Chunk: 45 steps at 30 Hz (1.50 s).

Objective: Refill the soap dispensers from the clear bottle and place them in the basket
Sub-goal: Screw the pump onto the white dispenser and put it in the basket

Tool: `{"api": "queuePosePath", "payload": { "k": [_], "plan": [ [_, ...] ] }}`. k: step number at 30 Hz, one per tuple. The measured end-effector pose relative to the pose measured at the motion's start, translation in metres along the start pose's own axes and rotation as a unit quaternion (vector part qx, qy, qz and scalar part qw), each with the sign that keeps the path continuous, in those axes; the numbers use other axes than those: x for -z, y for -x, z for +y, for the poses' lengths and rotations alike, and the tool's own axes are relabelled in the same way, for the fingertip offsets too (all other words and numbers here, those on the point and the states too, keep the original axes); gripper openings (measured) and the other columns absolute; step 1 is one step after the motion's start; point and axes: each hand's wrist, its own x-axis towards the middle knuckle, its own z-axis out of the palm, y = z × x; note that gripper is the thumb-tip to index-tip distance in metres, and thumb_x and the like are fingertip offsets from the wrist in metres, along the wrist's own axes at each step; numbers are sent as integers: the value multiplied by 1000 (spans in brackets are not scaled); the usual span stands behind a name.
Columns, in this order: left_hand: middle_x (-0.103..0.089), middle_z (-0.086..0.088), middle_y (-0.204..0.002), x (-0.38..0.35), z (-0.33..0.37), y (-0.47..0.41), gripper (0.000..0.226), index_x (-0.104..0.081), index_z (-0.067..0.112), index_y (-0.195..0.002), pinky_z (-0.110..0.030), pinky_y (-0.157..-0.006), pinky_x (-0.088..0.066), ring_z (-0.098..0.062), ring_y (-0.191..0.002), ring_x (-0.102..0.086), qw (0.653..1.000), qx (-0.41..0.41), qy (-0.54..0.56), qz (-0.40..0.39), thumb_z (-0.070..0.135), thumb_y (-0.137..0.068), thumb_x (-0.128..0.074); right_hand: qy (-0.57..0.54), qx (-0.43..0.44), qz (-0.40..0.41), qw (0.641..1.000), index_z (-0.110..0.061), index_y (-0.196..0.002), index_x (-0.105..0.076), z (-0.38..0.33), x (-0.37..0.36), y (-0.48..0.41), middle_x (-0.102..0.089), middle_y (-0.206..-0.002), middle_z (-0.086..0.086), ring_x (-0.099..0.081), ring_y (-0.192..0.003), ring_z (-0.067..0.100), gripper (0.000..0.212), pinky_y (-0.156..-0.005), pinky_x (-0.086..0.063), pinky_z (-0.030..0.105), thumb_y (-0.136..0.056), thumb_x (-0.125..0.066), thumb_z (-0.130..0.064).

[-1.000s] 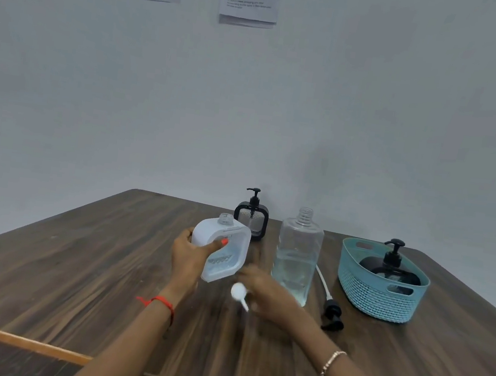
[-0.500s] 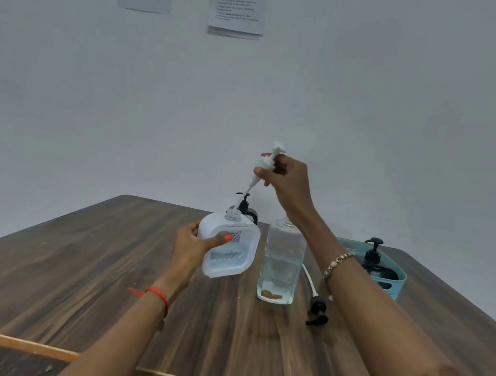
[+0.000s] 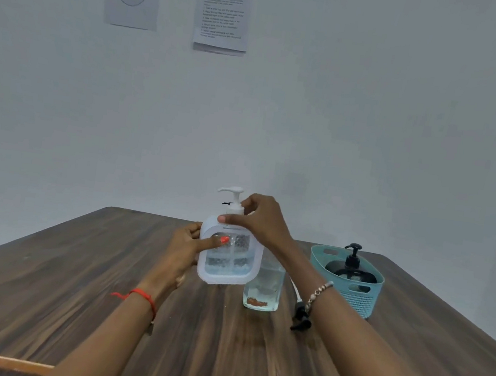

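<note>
My left hand (image 3: 188, 252) grips a white soap dispenser (image 3: 230, 260) with a clear window, held just above the table. Liquid fills its lower part. My right hand (image 3: 260, 220) pinches the white pump head (image 3: 232, 200) that sits in the dispenser's neck. Behind the dispenser stands the clear bottle (image 3: 262, 286), uncapped and partly hidden, with a little liquid in it. A teal basket (image 3: 362, 292) at the right holds a black dispenser (image 3: 351, 267). Another black dispenser stands hidden behind the white one; only its spout tip (image 3: 226, 203) shows.
A black pump cap with a white tube (image 3: 300, 314) lies on the wooden table (image 3: 73, 275) between the clear bottle and the basket. Two paper sheets hang on the wall behind.
My right hand picked the white pump up from the table, lifted it high, then lowered its tube into the white dispenser. The pump now sits on the neck.
</note>
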Motion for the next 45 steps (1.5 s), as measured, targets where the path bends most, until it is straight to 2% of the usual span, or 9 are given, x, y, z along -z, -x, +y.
{"api": "queuePosePath", "payload": {
  "k": [7,9,14,17,20,25,34,40,45],
  "plan": [
    [-74,-12,-92,-3,-5,2,45,-68,10,-98,-36,-62,-59,-30,-82,-71,999,14,34,-8,15,-55,-80,-81,-57,14,995,-6,-57,-57,9,11,7,-50,-57,6,-45,-53,14,34,-55,-38,19,-72,-77,-29],
    [-74,-13,-94,-4,-3,1,46,-68,9,-98,-37,-63,-59,-31,-83,-71,999,18,37,-10,15,-54,-81,-136,-66,-19,988,-12,-68,-61,8,16,8,-61,-68,2,-56,-63,12,15,-67,-45,25,-71,-76,-11],
    [-71,-15,-101,-11,4,2,53,-64,5,-108,-36,-66,-59,-30,-87,-70,999,17,45,-23,11,-58,-79,-162,-32,-32,986,-18,-100,-65,4,22,8,-68,-76,-4,-64,-69,6,35,-71,-50,19,-69,-78,-7],
    [-71,-15,-99,-17,8,3,57,-62,4,-109,-35,-64,-58,-29,-84,-71,998,20,54,-38,8,-55,-79,-109,-39,10,993,-31,-65,-67,-2,19,11,-53,-50,-14,-50,-48,-1,19,-54,-42,12,-63,-84,-24],
    [-70,-17,-99,-23,9,5,57,-62,2,-109,-34,-61,-58,-28,-81,-71,996,26,69,-45,6,-55,-77,-87,-41,25,995,-21,-36,-48,0,15,13,-37,-36,-11,-33,-36,3,47,-42,-29,10,-67,-81,-36],
    [-70,-17,-95,-25,7,7,48,-63,2,-106,-34,-59,-58,-27,-77,-71,993,34,105,-34,2,-59,-74,-158,-57,35,985,-10,-65,-75,4,26,22,-68,-57,-3,-61,-51,6,9,-55,-47,16,-71,-77,-17],
    [-72,-15,-90,-25,7,8,47,-63,0,-105,-35,-61,-58,-28,-77,-71,993,47,99,-51,2,-59,-73,-164,-55,-52,983,-21,-89,-71,6,33,15,-71,-83,-8,-65,-69,-1,18,-61,-48,9,-74,-75,-12],
    [-73,-14,-90,-27,4,7,53,-62,1,-107,-34,-59,-58,-28,-77,-72,995,50,73,-49,3,-55,-75,-64,-83,29,994,-24,-68,-56,11,20,12,-54,-63,-10,-52,-58,5,33,-55,-40,17,-59,-86,-35],
    [-73,-14,-86,-25,2,7,47,-63,1,-104,-33,-56,-57,-27,-72,-72,992,53,101,-51,0,-58,-72,-227,-83,-114,964,-22,-77,-75,19,33,16,-74,-76,-7,-68,-72,8,12,-67,-53,20,-77,-71,-11]
  ]
}}
